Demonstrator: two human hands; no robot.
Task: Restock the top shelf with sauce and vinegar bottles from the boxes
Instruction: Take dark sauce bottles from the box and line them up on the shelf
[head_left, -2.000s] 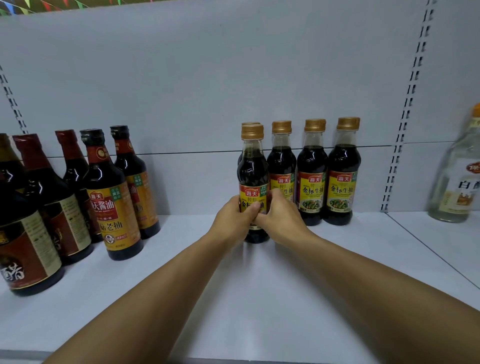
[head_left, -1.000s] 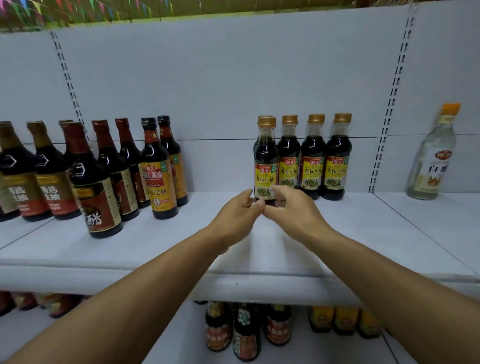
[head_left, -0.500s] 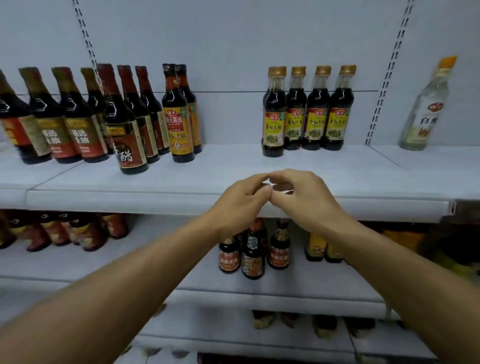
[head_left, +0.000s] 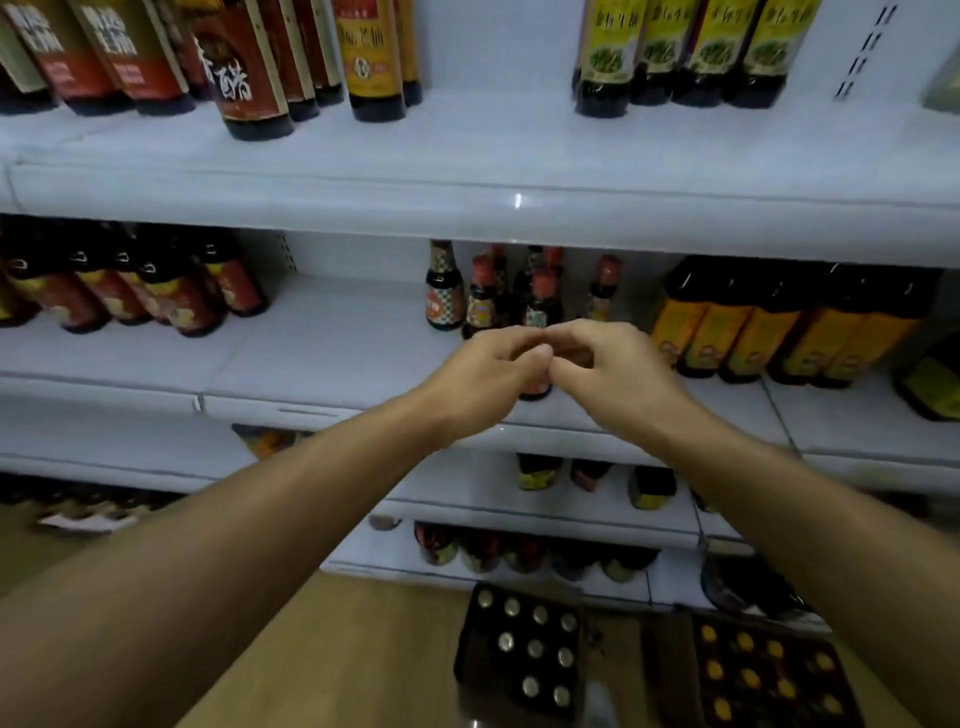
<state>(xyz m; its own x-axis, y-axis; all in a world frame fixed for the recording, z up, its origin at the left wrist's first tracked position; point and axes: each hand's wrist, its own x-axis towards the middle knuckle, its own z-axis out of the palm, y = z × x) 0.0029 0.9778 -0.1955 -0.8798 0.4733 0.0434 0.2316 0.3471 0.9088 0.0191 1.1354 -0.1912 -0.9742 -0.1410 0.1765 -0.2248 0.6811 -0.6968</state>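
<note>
My left hand (head_left: 485, 376) and my right hand (head_left: 615, 366) hang together in mid-air in front of the lower shelves, fingertips almost touching, fingers loosely curled, holding nothing. The top shelf (head_left: 519, 208) runs across the upper part of the head view. On it stand several yellow-labelled soy sauce bottles (head_left: 675, 57) at the right and dark red-labelled bottles (head_left: 249, 73) at the left. On the floor below sit two open boxes: one with silver-capped bottles (head_left: 527, 652) and one with yellow-capped bottles (head_left: 763, 670).
The second shelf (head_left: 322, 410) carries small sauce bottles (head_left: 444, 291) behind my hands, orange-labelled bottles (head_left: 753, 327) to the right and dark bottles (head_left: 130, 291) to the left. More bottles stand on the lower shelves. The floor (head_left: 332, 649) is wooden.
My hands let go of the front soy sauce bottle and drew back from the top shelf. My view has dropped from the top shelf toward the lower shelves and the boxes on the floor.
</note>
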